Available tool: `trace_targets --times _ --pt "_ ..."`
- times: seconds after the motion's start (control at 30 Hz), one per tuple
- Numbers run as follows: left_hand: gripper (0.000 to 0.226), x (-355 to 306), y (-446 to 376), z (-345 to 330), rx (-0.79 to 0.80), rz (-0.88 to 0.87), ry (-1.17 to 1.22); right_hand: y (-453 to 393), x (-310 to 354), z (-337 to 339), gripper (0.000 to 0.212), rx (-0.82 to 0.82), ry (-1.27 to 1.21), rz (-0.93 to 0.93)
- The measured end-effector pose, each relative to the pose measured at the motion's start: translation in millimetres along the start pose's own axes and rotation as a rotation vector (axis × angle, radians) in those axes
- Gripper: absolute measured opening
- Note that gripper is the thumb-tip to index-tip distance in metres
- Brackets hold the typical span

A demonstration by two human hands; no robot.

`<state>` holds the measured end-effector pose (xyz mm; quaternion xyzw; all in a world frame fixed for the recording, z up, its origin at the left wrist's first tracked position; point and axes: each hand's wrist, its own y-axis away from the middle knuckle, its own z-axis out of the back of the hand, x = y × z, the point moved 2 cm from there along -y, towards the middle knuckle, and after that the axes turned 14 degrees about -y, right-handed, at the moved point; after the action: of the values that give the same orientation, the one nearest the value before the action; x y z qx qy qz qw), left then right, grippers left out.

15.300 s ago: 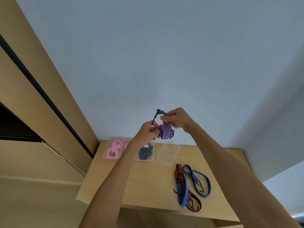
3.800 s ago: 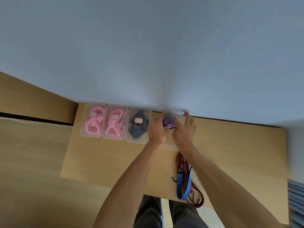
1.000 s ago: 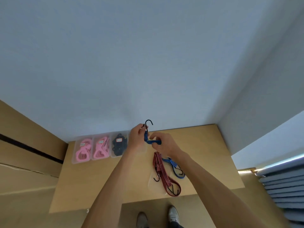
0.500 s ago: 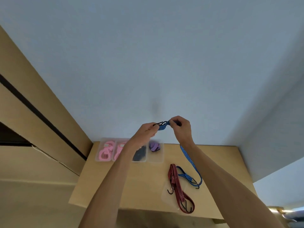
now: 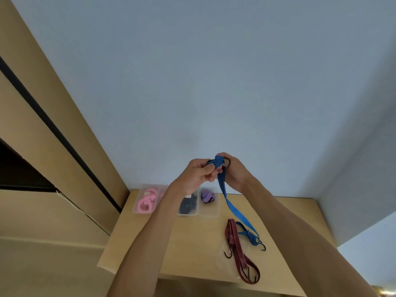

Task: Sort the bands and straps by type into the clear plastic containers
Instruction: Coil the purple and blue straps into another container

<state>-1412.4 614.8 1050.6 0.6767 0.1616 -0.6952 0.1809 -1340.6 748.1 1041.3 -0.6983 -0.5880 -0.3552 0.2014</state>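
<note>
I hold a blue striped bungee strap (image 5: 230,207) up in front of the wall with both hands. My left hand (image 5: 196,174) and my right hand (image 5: 234,171) pinch its top end, where the strap is folded over. The rest hangs down to the wooden table (image 5: 192,243), its far hook lying near the right. A red striped bungee strap (image 5: 237,251) lies on the table beside it. Clear plastic containers line the table's back: one with pink bands (image 5: 145,201), one with black straps (image 5: 188,205), one with a rolled purple strap (image 5: 207,197).
A clear plastic bag (image 5: 222,257) lies under the red strap near the table's front edge. A tan cabinet (image 5: 53,146) with a dark gap stands to the left. A pale wall (image 5: 214,82) rises behind the table.
My hands have drawn closer together and folded more of the blue strap's top end between them. The hanging part is shorter than half a second ago.
</note>
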Motion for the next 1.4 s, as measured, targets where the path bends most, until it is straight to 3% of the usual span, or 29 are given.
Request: trace_targets --times 0.13,0.23,0.33,0.43,0.6,0.7,0.8,0.93,1.0,1.1,1.2,1.27,1.33,1.4 --pt "0.026 3 -6 2 -0.373 0.119 0.031 7 -11 -5 0.021 -0.014 0.016 -0.069" --pt "0.014 5 -4 8 -0.545 0.171 -0.292 15 -14 1 0.027 -0.023 0.278 -0.093" --pt "0.014 8 1 13 -0.668 0.169 -0.549 18 -12 4 0.019 -0.094 0.541 -0.04" --pt "0.024 14 3 11 -0.622 0.162 -0.816 19 -5 1 0.015 -0.094 0.712 -0.007" --pt "0.027 14 -2 3 -0.321 0.223 -1.071 20 6 4 0.002 -0.032 1.178 0.125" --pt "0.024 5 -2 1 -0.064 0.29 -0.928 21 18 2 0.007 -0.031 1.217 0.323" --pt "0.016 -9 2 3 0.087 0.2 -0.564 19 32 -4 0.013 -0.034 1.047 0.402" --pt "0.017 -23 6 4 0.187 -0.003 -0.15 20 36 -10 0.031 0.055 0.601 0.113" --pt "0.016 -24 3 0 0.13 -0.041 -0.083 22 28 -16 0.031 0.104 0.511 0.025" --pt "0.018 -20 -7 6 -0.138 0.037 -0.06 19 14 -16 0.034 0.006 0.507 -0.028" --pt "0.022 -15 -14 19 -0.42 0.112 -0.207 21 6 -10 0.038 -0.055 0.603 -0.109" --pt "0.023 -10 -13 25 -0.564 0.152 -0.389 22 5 -9 0.031 -0.035 0.737 -0.051" --pt "0.023 -3 -12 29 -0.584 0.202 -0.605 20 10 -12 0.031 -0.041 0.921 0.074" --pt "0.024 2 -12 26 -0.442 0.287 -0.816 17 16 -17 0.034 -0.048 1.097 0.192"
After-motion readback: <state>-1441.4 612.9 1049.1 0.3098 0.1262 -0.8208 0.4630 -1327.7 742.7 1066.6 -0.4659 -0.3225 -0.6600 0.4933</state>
